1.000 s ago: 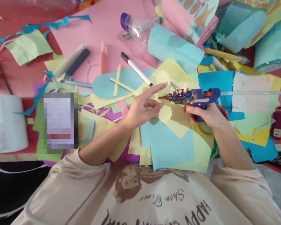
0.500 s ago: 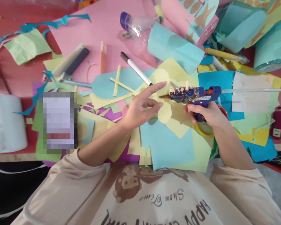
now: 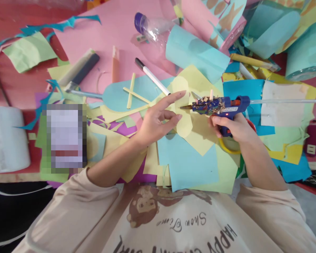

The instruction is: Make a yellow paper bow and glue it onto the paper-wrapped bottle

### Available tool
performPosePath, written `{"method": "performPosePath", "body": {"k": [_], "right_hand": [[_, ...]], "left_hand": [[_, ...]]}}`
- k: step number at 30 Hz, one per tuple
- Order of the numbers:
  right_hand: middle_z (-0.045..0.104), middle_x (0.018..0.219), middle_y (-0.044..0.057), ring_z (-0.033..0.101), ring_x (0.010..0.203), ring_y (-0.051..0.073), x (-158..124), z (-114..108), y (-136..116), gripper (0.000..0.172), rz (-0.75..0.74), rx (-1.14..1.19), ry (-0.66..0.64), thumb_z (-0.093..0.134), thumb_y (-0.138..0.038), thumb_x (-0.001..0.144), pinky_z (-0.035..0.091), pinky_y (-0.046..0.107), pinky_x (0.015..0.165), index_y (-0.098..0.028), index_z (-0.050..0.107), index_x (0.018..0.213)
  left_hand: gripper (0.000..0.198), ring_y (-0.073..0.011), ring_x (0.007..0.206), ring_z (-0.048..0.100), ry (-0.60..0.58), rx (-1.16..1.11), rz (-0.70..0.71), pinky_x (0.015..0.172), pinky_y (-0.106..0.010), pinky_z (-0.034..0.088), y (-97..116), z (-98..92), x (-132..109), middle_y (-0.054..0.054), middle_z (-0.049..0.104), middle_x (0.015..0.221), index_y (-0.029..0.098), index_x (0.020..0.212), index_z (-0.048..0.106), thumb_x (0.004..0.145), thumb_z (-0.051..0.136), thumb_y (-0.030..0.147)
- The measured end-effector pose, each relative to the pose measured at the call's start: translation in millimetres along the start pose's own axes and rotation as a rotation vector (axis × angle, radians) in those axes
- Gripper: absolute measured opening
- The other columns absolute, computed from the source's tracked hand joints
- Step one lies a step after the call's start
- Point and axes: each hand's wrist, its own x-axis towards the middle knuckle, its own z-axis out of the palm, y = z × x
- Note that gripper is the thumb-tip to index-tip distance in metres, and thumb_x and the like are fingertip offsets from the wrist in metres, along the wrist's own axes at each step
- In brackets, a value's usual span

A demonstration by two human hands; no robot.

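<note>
My right hand (image 3: 238,128) is wrapped round the grip of a blue hot glue gun (image 3: 226,109), whose front is crusted with paper scraps and a glow shows on its side. Its nozzle points left over a pale yellow paper cutout (image 3: 184,121) with rounded ends. At the cutout's left side is my left hand (image 3: 160,121), index finger and thumb spread apart, the fingertips at the paper. Whether they press on it I cannot tell. Beneath lies a larger yellow sheet (image 3: 202,142). A clear glue stick (image 3: 284,101) runs out of the gun's back.
A black-capped white marker (image 3: 154,78) lies beyond my left hand. Behind are a clear bottle with a purple cap (image 3: 140,23) wrapped in blue paper (image 3: 197,52), and pink paper (image 3: 116,21). A phone (image 3: 65,137) with a blurred screen lies left. Yellow scissor handles (image 3: 230,147) show under my right wrist.
The glue gun has shifted very slightly to the right and its nozzle sits a touch higher. My left hand stays almost in place, with its fingers still apart.
</note>
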Motion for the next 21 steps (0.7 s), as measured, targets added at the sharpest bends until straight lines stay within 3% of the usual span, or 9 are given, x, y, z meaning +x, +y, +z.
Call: {"method": "performPosePath", "body": {"k": [21], "right_hand": [[0.059,0.063,-0.001,0.048,0.037,0.01,1.8,0.6,-1.0,0.03,0.024,0.035,0.063,0.077,-0.044,0.071,0.035,0.028,0.037,-0.022,0.058,0.067]], "left_hand": [[0.05,0.001,0.044,0.049,0.03,-0.032,0.042,0.039,-0.017,0.043,-2.5,-1.2,1.8,-0.009,0.054,0.144,0.037,0.138,0.049,0.09,0.061,0.027]]}}
